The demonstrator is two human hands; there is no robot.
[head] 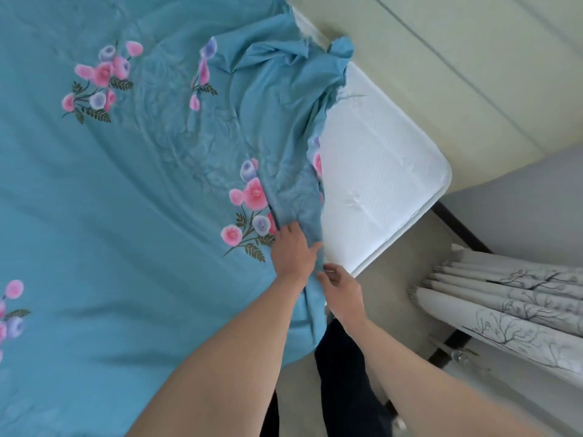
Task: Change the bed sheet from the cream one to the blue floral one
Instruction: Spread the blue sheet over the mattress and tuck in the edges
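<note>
The blue floral sheet [132,184] covers most of the bed, with pink and purple flower clusters. Its right edge is folded back and bunched up, leaving the corner of the white mattress [378,171] bare. My left hand [291,253] lies on the folded edge of the sheet with the thumb pinching fabric. My right hand [342,290] holds the same edge just below, at the side of the bed, fingers curled on the cloth. No cream sheet is in view.
A cream padded headboard [441,64] runs behind the mattress. A grey wall and a dark bed frame bar [457,228] stand to the right. Grey curtains [520,307] with a branch print hang at the right. My dark trousers [340,373] are by the bed's side.
</note>
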